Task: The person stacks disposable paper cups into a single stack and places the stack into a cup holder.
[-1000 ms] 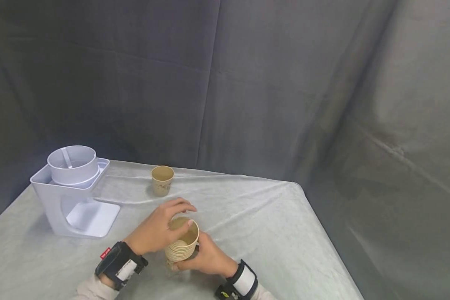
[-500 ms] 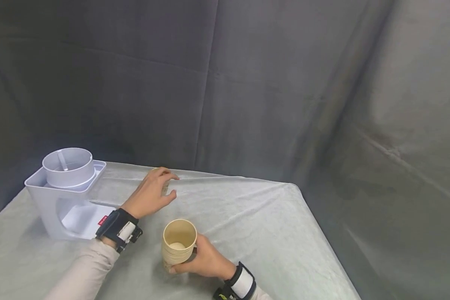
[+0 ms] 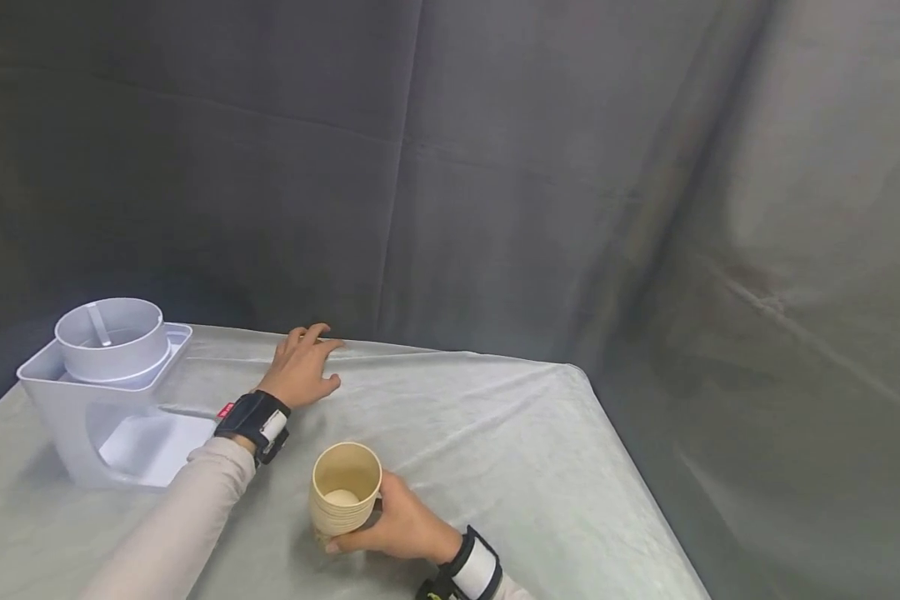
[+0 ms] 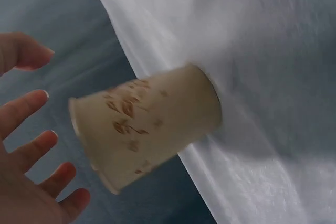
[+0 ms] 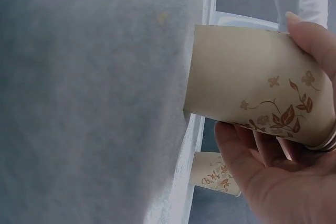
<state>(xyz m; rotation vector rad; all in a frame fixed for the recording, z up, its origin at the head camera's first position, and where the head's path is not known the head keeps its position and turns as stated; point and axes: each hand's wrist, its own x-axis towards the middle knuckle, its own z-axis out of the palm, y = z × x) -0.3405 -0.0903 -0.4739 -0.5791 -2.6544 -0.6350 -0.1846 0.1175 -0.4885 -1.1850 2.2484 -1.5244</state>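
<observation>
My left hand [image 3: 300, 371] reaches to the back of the table, its fingers spread. In the left wrist view a single beige paper cup [image 4: 149, 121] with a brown leaf print stands on the cloth. The fingertips [image 4: 44, 137] are near its rim, with a gap showing. That cup is hidden by the hand in the head view. Nearer the front, my right hand [image 3: 408, 521] grips a stack of nested paper cups [image 3: 335, 518], mouth upward. In the right wrist view, thumb and fingers wrap the stack's bottom cup [image 5: 236, 74], which has the same print.
A white plastic stand [image 3: 60, 425] with a flat base plate is at the left of the table. A round white container [image 3: 112, 358] sits in its top. Grey-white cloth [image 3: 480, 450] covers the table, and dark grey curtains [image 3: 495, 208] hang behind and to the right.
My left hand has left the mouth of the stack and moved away to the single cup at the back. My right hand keeps holding the stack. The head view has shifted slightly.
</observation>
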